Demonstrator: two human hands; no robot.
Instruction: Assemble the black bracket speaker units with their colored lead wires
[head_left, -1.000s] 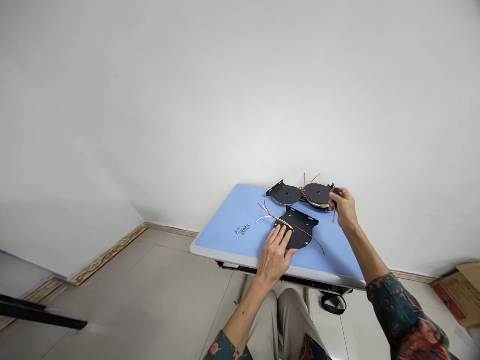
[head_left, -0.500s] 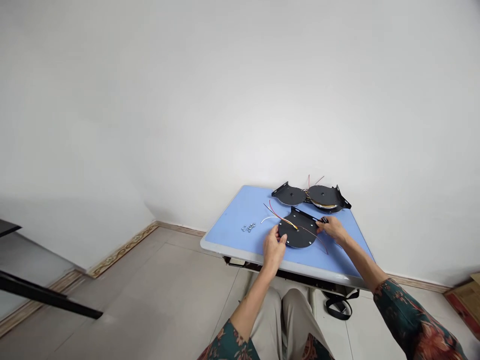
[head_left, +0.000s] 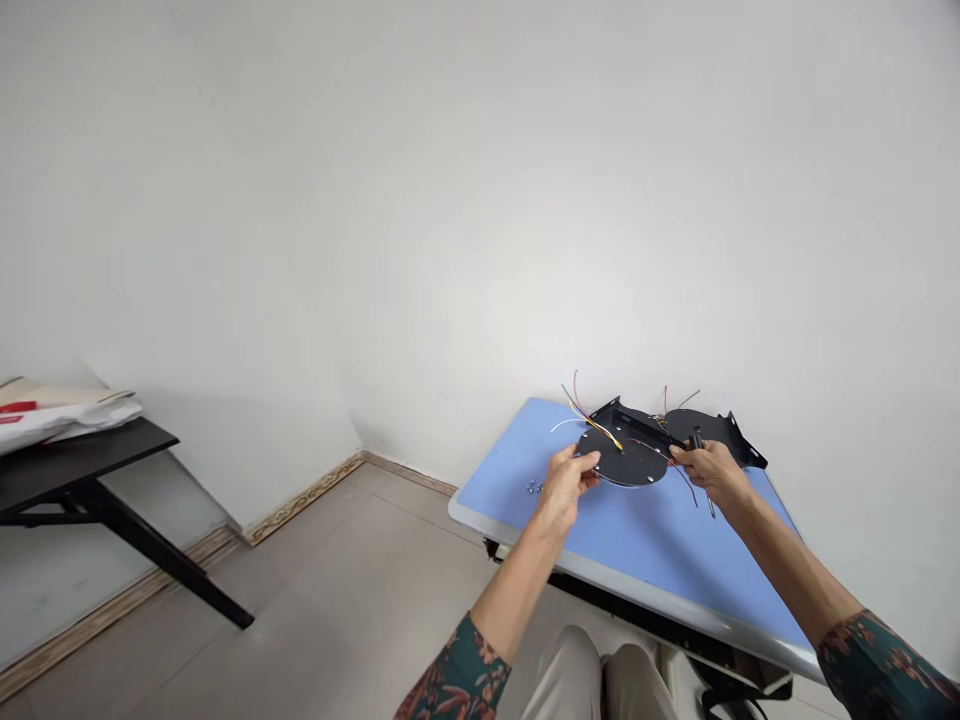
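Black metal plate [head_left: 622, 458] w/ loose wires [head_left: 592, 422] looks stiff, fairly light, best held by rim: left hand [head_left: 566, 488], right hand [head_left: 709, 472] apart, both on edges, right also gripping screwdriver [head_left: 709, 500].

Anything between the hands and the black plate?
Nothing visible: the left hand and right hand are both already on the black metal plate. A thin red wire hangs just below the right hand.

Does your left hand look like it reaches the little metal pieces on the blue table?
Probably yes: the left hand sits just beside the little metal pieces, with nothing between, though it holds the black plate.
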